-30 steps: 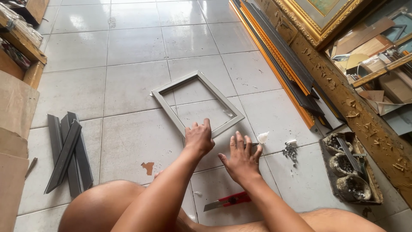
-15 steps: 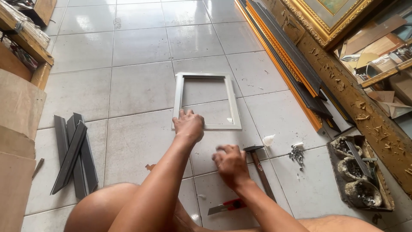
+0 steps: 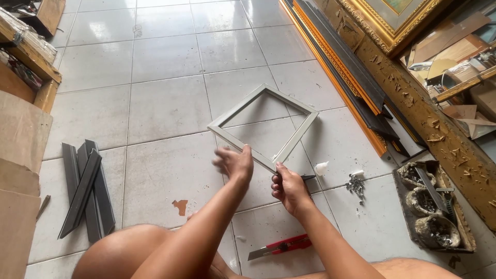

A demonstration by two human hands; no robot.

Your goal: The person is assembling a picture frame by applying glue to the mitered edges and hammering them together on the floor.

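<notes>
A thin grey square picture frame [image 3: 298, 135] lies flat on the tiled floor, turned like a diamond. My left hand [image 3: 235, 164] is blurred, fingers spread, at the frame's near-left side and holding nothing. My right hand [image 3: 288, 190] sits at the frame's nearest corner, closed around a dark hammer [image 3: 308, 177]; only the hammer's tip shows past my fingers. My bare knees fill the bottom of the view.
A red utility knife [image 3: 281, 246] lies near my right forearm. A white blob [image 3: 321, 168] and a heap of small nails [image 3: 355, 185] lie right of the frame. A tray of bowls [image 3: 435, 213], long mouldings [image 3: 351, 77], dark strips [image 3: 85, 191] and cardboard [image 3: 20, 155] surround me.
The frame has turned from lying square to a diamond position. My right hand has closed on the hammer that lay beside it. My left hand has shifted along the frame's near edge.
</notes>
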